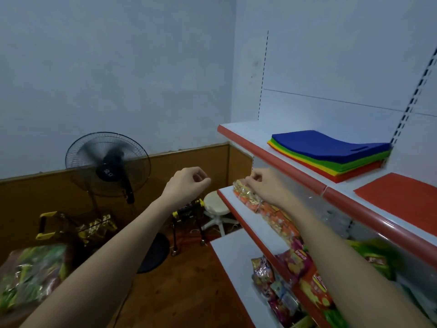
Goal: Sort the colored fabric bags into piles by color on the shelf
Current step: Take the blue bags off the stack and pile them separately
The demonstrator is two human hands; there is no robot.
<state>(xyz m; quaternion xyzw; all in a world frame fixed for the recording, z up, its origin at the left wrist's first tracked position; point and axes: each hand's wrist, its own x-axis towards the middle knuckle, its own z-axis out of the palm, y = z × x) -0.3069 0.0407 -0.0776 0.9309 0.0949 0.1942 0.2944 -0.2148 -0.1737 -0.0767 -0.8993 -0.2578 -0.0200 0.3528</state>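
Bags point(331, 155) lie stacked in mixed colours on the top shelf point(272, 151), one red bag point(399, 197) apart beside them, seemingly a pile begun; left hand point(186, 183) and right hand point(264, 185) hover short of the stack, fingers loosely curled, apparently holding nothing

Two arms are in view, both bare from the near edge of the picture out to the fingers. No sleeve or cuff covers either forearm. The left hand point(189, 183) carries no glove, ring or watch, and its wrist is unbanded. The right hand point(264, 183) is likewise ungloved, with no ring, strap or bracelet visible. Both forearms are slim and smooth, unmarked along their upper faces. Fingernails are too small to assess.
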